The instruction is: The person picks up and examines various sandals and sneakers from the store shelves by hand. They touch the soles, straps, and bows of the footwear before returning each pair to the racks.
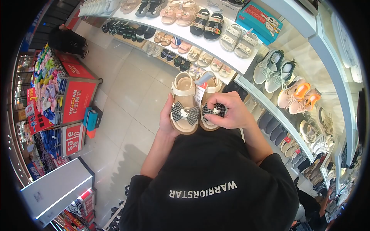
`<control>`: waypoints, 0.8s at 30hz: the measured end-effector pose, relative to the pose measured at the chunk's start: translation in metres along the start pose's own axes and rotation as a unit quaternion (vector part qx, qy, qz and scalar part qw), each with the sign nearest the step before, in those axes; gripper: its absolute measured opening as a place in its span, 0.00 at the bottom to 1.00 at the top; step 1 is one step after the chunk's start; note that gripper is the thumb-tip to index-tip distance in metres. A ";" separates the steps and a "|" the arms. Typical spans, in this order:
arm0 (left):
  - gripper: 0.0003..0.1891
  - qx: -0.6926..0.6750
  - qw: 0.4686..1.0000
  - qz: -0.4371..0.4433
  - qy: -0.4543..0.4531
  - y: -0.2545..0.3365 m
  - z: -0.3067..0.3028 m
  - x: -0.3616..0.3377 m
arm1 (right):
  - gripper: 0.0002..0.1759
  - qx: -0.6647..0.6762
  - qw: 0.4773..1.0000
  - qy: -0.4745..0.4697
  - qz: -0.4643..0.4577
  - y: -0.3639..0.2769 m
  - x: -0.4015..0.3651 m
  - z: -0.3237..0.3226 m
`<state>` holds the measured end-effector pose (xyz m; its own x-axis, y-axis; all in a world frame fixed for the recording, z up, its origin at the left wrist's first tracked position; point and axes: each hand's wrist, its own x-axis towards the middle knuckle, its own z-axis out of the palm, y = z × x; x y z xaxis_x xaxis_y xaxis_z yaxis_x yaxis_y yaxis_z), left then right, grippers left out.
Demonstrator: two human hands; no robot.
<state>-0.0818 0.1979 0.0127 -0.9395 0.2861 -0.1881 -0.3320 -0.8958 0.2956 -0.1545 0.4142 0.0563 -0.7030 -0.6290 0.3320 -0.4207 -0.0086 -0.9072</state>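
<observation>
A pair of cream sandals is held up in front of my chest, toes toward me. The left sandal [185,98] has a black-and-white checked bow with a small white cat-face ornament. Around its outer side my left hand [167,118] is closed. The right sandal [211,88] carries a matching bow [220,110], partly covered by my right hand [232,109], whose thumb and forefinger pinch at it. Between the two sandals hangs a white-and-red price tag [201,92], with a grey strip above it. What supports the right sandal underneath is hidden.
Ahead, a white shelf [169,27] bears several pairs of sandals, with more on lower tiers. A teal shoebox [259,22] stands at its right end. Sneakers [269,71] line the right shelves. At left are a red sale stand [77,96] and a person in dark clothes [67,40].
</observation>
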 end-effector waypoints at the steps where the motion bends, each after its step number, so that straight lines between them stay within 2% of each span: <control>1: 0.33 0.005 1.000 0.005 0.013 0.000 0.003 0.001 | 0.10 0.007 1.000 0.005 -0.002 0.001 0.000 0.000; 5: 0.33 0.021 0.999 0.013 0.044 -0.001 0.011 0.002 | 0.10 0.017 1.000 0.001 -0.001 0.003 0.000 -0.002; 8: 0.33 0.017 1.000 0.006 0.018 -0.001 0.005 0.002 | 0.11 0.015 1.000 -0.009 0.004 0.004 0.000 -0.003; 14: 0.32 0.051 0.998 0.004 0.037 -0.001 0.001 0.002 | 0.16 -0.005 1.000 -0.014 0.022 0.000 0.002 0.000; 17: 0.32 0.062 0.996 0.008 0.063 -0.003 -0.006 0.001 | 0.19 0.038 0.998 -0.003 0.044 -0.004 0.001 0.003; 20: 0.32 0.070 0.995 0.007 0.070 -0.005 -0.002 0.002 | 0.24 0.050 0.993 -0.034 0.097 -0.009 0.004 0.003; 22: 0.32 0.081 0.994 -0.001 0.067 -0.005 -0.004 0.002 | 0.27 -0.041 0.998 -0.034 0.018 -0.007 0.005 0.006; 24: 0.33 0.092 0.994 -0.009 0.064 -0.005 -0.003 0.003 | 0.28 -0.068 0.995 -0.065 0.032 -0.007 0.003 0.005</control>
<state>-0.0822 0.2024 0.0077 -0.9189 0.2452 -0.3090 -0.3693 -0.8098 0.4559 -0.1510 0.4082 0.0628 -0.6534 -0.7209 0.2310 -0.4577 0.1332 -0.8791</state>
